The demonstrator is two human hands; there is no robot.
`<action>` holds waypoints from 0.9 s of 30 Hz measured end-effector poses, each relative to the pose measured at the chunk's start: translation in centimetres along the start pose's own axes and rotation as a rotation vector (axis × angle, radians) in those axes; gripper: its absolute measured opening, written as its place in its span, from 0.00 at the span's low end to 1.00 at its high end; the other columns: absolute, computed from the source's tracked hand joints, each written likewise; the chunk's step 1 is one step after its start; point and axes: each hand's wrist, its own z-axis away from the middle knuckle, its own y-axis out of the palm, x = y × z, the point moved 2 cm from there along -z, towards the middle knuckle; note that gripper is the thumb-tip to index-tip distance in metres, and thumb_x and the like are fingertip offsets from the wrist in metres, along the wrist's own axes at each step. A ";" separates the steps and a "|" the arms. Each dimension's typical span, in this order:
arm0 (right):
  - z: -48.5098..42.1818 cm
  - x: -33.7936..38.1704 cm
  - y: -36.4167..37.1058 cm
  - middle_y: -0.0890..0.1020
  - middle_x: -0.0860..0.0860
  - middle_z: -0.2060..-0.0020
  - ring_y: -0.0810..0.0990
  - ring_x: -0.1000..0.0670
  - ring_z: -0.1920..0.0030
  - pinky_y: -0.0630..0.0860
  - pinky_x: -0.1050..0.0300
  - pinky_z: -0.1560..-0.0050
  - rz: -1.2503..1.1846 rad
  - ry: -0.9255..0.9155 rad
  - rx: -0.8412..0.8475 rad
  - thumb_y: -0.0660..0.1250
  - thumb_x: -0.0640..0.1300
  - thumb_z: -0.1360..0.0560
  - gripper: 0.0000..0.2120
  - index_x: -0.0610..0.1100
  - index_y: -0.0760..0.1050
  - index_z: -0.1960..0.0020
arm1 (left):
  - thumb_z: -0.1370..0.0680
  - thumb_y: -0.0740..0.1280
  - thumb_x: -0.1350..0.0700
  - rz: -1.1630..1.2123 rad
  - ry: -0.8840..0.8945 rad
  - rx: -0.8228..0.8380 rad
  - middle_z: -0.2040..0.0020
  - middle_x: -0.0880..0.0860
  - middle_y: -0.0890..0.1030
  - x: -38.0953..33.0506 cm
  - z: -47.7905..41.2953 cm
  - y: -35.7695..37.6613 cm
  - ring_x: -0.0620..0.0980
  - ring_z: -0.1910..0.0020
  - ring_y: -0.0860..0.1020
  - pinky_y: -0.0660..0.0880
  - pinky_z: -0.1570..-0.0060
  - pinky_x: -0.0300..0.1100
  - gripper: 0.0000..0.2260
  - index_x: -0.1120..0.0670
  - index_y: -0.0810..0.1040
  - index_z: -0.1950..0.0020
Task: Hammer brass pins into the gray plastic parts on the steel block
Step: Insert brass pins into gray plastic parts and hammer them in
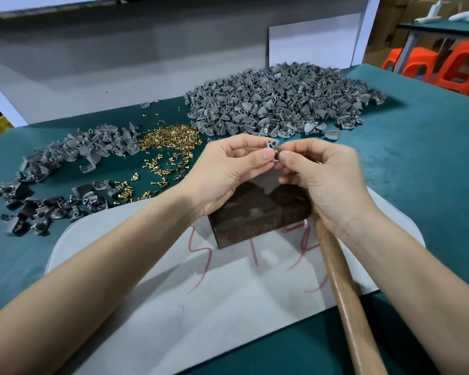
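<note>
hammer handle [344, 293]: wooden, nearest thing. Long axis runs from the bottom right edge up and slightly left to the block's right side. Its top end goes under the right wrist and the head is hidden.
mat [160, 307]: pale gray sheet with red scrawl, lying on the green table cover [431, 158].
steel block [255, 215]: dark and rusty, sits on the mat with its top face bare. No part is on it yet.
left hand [228, 171]: thumb and forefinger pinch the gray plastic part [271, 146] from the left.
right hand [328, 174]: thumb and forefinger pinch a brass pin [277, 156] against the part's lower edge. Cannot tell whether the lower fingers also hold the hammer.
key relation: the part is held in the air between both hands' fingertips, above the block's far edge. The block lies below and nearer the person, so the set-down looks like a short drop down and back. The right hand is the one over the handle.
step: probably seating the pin by hand, with hammering not started.
loose brass pins [171, 139]: heap just left of and beyond the left hand.
unpinned gray parts [92, 147]: strewn further left, with darker ones nearer.
big gray pile [276, 101]: far centre. Pins show in many of them, so likely finished pieces.
orange stools [458, 74]: far right, off the table.
</note>
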 end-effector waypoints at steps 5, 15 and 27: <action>-0.1 0.2 -0.1 0.83 0.49 0.68 0.80 0.53 0.67 0.77 0.63 0.67 0.041 -0.057 -0.016 0.69 0.32 0.28 0.10 0.46 0.81 0.63 | 0.32 0.67 0.67 -0.015 0.000 0.035 0.60 0.53 0.85 -0.2 0.2 0.1 0.47 0.60 0.84 0.79 0.56 0.33 0.12 0.61 0.79 0.49; 0.0 0.2 -0.1 0.81 0.51 0.73 0.77 0.56 0.70 0.76 0.63 0.69 0.015 -0.027 -0.009 0.68 0.33 0.27 0.10 0.44 0.80 0.64 | 0.33 0.68 0.67 -0.030 -0.029 0.059 0.57 0.54 0.85 -0.2 0.2 0.0 0.48 0.58 0.84 0.78 0.57 0.33 0.14 0.61 0.79 0.47; -0.1 0.3 -0.1 0.79 0.52 0.76 0.74 0.57 0.74 0.74 0.66 0.73 -0.024 0.060 -0.027 0.69 0.32 0.28 0.11 0.43 0.79 0.66 | 0.33 0.67 0.68 -0.064 -0.019 0.079 0.61 0.52 0.84 -0.2 0.2 0.1 0.45 0.62 0.83 0.78 0.58 0.33 0.12 0.61 0.79 0.51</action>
